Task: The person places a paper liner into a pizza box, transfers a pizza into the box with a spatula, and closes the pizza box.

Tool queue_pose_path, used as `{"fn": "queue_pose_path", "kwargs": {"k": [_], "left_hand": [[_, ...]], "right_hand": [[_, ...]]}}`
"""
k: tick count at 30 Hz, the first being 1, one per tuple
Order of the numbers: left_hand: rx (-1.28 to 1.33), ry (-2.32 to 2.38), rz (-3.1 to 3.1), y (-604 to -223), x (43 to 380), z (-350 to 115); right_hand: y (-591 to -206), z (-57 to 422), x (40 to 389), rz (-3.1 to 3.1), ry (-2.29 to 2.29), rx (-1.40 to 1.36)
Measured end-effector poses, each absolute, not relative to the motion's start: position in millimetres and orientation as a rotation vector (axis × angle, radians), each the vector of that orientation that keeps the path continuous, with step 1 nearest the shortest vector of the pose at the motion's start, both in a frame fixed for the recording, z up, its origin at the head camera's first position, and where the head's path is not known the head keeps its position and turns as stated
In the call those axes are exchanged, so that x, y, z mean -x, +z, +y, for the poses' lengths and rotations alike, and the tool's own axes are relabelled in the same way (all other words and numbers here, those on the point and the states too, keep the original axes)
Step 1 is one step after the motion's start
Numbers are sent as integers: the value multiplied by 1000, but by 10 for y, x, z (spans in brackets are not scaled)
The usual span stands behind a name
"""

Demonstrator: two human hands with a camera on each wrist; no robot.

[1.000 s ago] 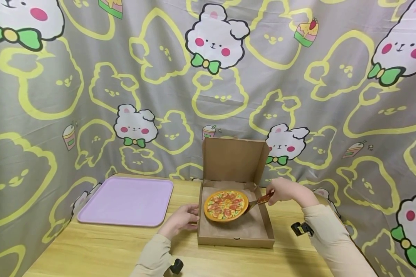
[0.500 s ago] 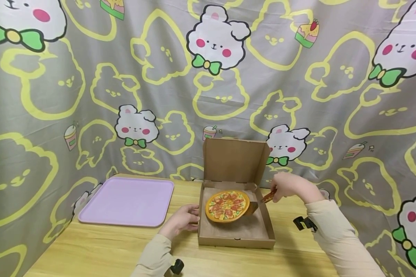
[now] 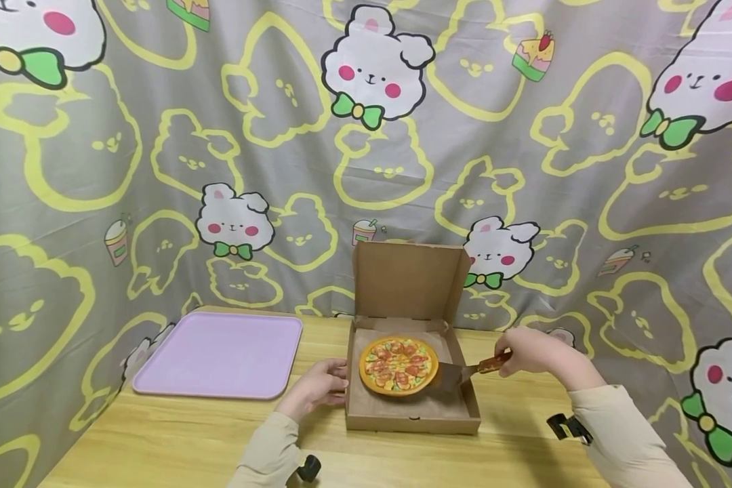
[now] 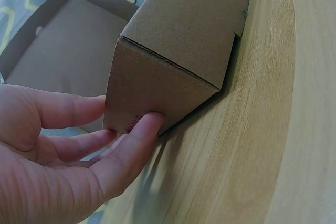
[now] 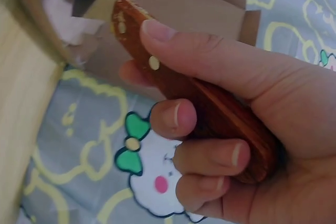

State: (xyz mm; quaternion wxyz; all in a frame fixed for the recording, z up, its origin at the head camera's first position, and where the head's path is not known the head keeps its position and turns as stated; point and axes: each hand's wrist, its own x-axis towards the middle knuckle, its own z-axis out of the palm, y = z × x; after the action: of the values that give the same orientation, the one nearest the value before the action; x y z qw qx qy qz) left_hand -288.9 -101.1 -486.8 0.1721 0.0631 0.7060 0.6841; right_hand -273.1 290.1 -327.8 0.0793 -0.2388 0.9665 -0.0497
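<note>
In the head view, a round toy-like pizza (image 3: 398, 366) with an orange rim lies in an opened cardboard pizza box (image 3: 413, 425). My right hand (image 3: 532, 354) grips the brown wooden handle of a spatula (image 3: 493, 363), fingers curled round it, seen also in the right wrist view as the handle (image 5: 210, 114). Its flat metal blade (image 3: 450, 377) reaches over the box's right wall to the pizza's right edge. Whether any blade lies beneath the pizza is hidden. My left hand (image 3: 318, 388) touches the box's left side; in the left wrist view thumb and fingertips rest against the cardboard wall (image 4: 157, 80).
A light purple tray (image 3: 219, 356) lies on the wooden table (image 3: 183, 434) to the left. The box lid (image 3: 410, 279) stands raised at the back. Behind the table hangs a grey curtain (image 3: 305, 163) with cartoon prints.
My right hand has moved right and slightly down, drawing the spatula's blade away from the pizza. The pizza lies flatter in the box. My left hand has stayed at the box's left side.
</note>
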Motion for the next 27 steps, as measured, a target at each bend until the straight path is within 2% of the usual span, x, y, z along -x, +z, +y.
{"fn": "queue_pose_path", "kwargs": {"k": [14, 19, 27], "left_hand": [[-192, 1939, 2001, -4902, 2902, -1011], [-182, 1937, 1994, -4892, 2897, -1001], [-167, 1940, 1984, -4893, 2912, -1012]], "right_hand": [[-3409, 3275, 2595, 3024, -40, 709], [-3339, 3356, 2544, 3064, 51, 732], [-3202, 3485, 2461, 3104, 107, 598]]}}
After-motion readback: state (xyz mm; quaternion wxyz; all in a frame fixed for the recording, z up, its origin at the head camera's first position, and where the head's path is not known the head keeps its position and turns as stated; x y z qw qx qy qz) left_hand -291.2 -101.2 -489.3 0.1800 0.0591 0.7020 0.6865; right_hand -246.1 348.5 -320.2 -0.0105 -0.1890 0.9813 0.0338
